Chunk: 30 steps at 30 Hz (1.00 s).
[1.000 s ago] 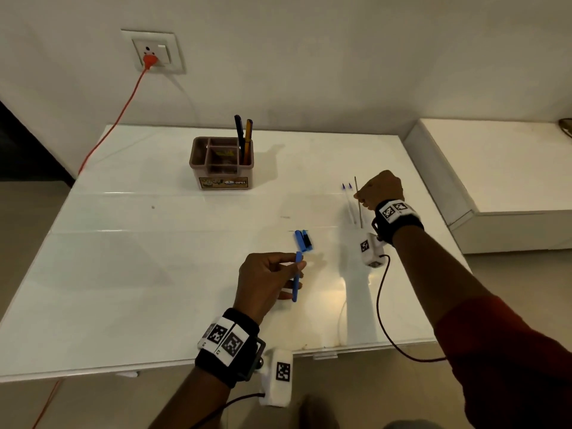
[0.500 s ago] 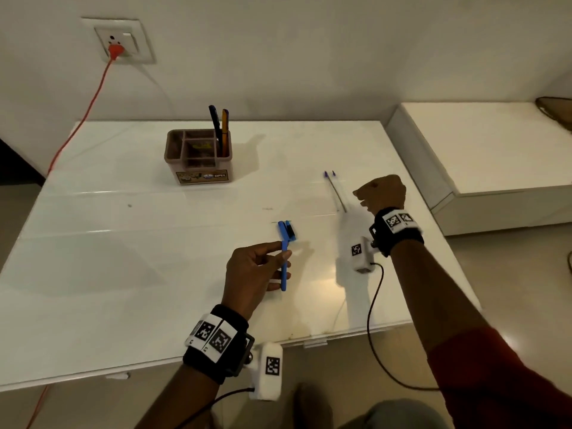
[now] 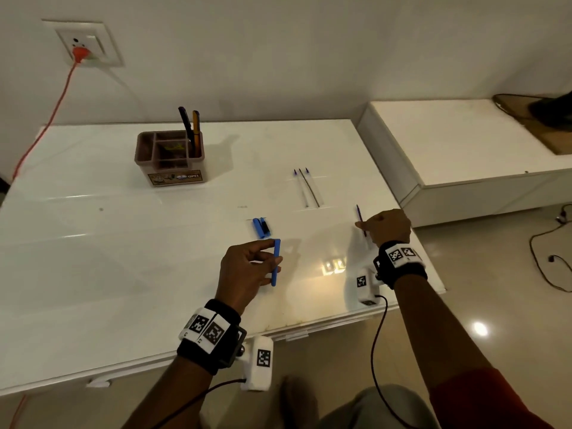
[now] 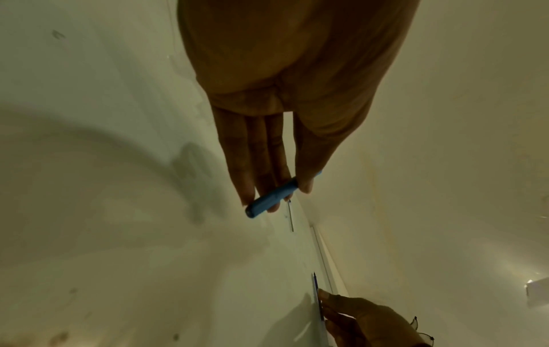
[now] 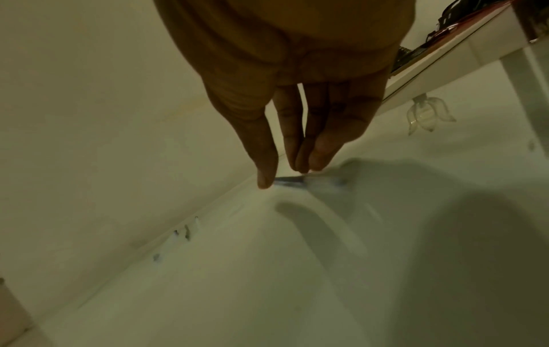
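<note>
My left hand (image 3: 270, 253) hovers over the near middle of the white table (image 3: 123, 258) and pinches a blue pen barrel (image 3: 275, 262) upright between thumb and fingers; in the left wrist view the blue pen barrel (image 4: 272, 199) crosses the fingertips. My right hand (image 3: 364, 228), near the table's right edge, pinches a thin clear refill (image 3: 360, 216) with a dark blue tip pointing away. The right wrist view shows that refill (image 5: 292, 180) blurred between thumb and fingers. Blue and black pen caps (image 3: 261, 227) lie between the hands.
Three thin refills (image 3: 306, 187) lie side by side beyond the right hand. A brown pen holder (image 3: 171, 159) with two pens stands at the back. An orange cable (image 3: 58, 100) runs from a wall socket. A low white platform (image 3: 464, 144) adjoins the table's right side.
My right hand has drawn back from the row of refills toward the near right edge, holding one refill. The left hand has kept the blue barrel and hardly moved.
</note>
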### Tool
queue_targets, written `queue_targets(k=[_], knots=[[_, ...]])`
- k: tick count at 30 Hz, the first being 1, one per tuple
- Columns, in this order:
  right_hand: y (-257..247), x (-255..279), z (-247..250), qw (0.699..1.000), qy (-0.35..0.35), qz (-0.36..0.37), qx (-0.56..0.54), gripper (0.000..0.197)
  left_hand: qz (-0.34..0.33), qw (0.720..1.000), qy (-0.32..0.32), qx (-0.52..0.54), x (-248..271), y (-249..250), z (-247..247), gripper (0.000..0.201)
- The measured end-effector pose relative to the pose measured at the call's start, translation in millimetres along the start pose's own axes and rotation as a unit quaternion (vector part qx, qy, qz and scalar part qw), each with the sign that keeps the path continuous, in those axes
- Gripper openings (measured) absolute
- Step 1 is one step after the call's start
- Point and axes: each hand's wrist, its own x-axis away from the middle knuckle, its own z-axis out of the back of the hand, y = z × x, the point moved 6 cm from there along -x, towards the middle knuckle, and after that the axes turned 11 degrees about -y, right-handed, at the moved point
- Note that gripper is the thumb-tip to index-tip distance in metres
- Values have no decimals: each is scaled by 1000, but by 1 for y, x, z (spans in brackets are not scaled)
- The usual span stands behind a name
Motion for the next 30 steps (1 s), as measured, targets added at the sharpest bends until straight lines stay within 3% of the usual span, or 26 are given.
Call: queue_targets(k=[3, 8, 13, 15, 17, 19, 21, 24, 30], knots=[[-7, -5, 0, 998, 16, -8, 56, 19, 1, 1000, -6, -1, -1, 1, -3, 38], [-25, 3, -6, 984, -34, -35, 172, 48, 3, 1000, -9, -3, -2, -1, -3, 37], [-36, 21, -13, 967, -44, -25, 249, 33, 3, 1000, -8, -10, 1, 2, -2, 30], [-36, 24, -19, 984, -70, -26, 159, 29, 2, 1000, -6, -18, 1, 1, 2, 26], [-39, 34, -30, 993, -112, -7, -29, 18, -2, 1000, -5, -27, 2, 1, 6, 24], [-53, 56, -40, 969, -142, 31, -199, 14, -8, 999, -5, -36, 4, 2, 10, 22], [-79, 85, -46, 938, -173, 93, -286, 13, -15, 999, 0, -48, 5, 4, 16, 18], [-109, 119, -52, 906, -202, 168, -332, 7, -18, 998, 20, -55, 5, 2, 29, 15], [-131, 151, -78, 905, -137, 264, -304, 7, -29, 996, 46, -67, 10, 4, 49, 19]])
